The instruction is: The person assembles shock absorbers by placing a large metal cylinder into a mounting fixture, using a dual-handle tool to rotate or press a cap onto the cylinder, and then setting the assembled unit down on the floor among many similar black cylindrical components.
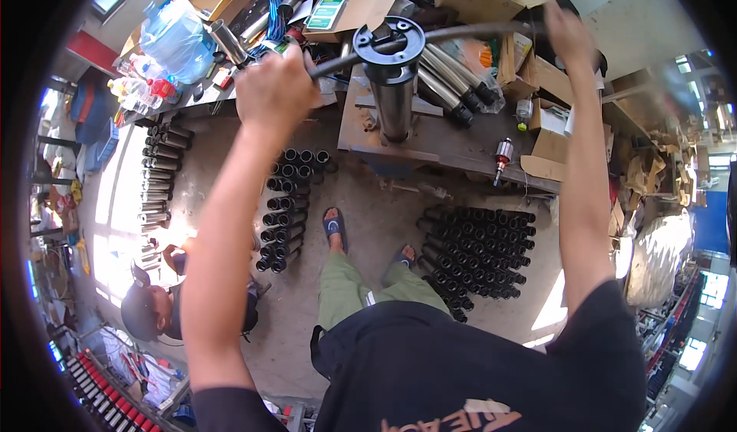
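My left hand (278, 88) is closed around the left end of a long dark metal bar (477, 30). Its other end is in my right hand (570, 39), fingers wrapped round it at the far right. Between my hands the bar crosses the black flanged head (412, 46) of an upright steel tube (392, 105). It seems to run through an opening below the flange's rim, though the exact fit is hidden. The tube stands near the front edge of the workbench (476, 144).
Several steel tubes (441, 79), open cardboard boxes (470, 3) and a red-and-silver tool (504, 159) lie on the bench. A blue plastic jug (176, 40) stands left. Black-ended tubes (480, 248) stand grouped on the floor. Another person (146, 309) is low at left.
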Demonstrator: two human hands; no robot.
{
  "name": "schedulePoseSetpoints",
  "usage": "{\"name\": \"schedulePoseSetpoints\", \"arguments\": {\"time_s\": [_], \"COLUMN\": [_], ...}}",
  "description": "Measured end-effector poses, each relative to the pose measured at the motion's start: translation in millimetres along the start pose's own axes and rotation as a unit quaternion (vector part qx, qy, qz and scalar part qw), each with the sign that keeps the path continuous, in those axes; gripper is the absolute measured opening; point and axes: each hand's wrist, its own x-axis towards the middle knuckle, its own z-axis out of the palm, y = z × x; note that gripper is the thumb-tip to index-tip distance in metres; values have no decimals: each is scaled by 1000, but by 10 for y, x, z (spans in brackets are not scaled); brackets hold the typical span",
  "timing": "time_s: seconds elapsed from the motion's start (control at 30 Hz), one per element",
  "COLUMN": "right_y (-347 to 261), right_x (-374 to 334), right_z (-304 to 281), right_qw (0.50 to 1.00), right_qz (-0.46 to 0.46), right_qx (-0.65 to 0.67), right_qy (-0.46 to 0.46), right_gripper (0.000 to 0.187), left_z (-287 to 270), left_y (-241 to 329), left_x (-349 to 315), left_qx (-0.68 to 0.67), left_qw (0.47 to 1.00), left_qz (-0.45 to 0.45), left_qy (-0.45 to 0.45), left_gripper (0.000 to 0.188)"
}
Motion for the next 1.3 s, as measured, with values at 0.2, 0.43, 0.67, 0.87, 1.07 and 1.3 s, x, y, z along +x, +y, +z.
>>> {"name": "schedulePoseSetpoints", "arguments": {"time_s": [0.2,0.43,0.67,0.87,1.07,1.3], "right_y": [-130,-296,-749,-915,-17,1937], "right_x": [-1934,-1750,-2230,-2732,-2264,-5424], "right_z": [-1280,-1180,-1689,-1701,-1406,56], "right_qw": [988,964,948,943,961,843], "right_qz": [144,256,306,328,196,535], "right_qx": [-14,-34,-77,22,87,-40], "right_qy": [45,60,47,51,175,25], "right_gripper": [44,47,55,46,34,40], "left_z": [266,264,518,494,609,-22], "left_y": [172,82,44,459,1281,1427], "left_x": [743,755,940,902,368,-812], "left_qx": [-81,-108,-139,-279,-711,-954], "left_qw": [953,923,892,916,37,21], "left_qz": [221,252,300,114,-582,-127], "left_qy": [193,270,309,266,-391,-271], "left_gripper": [22,25,27,43,54,52]}}
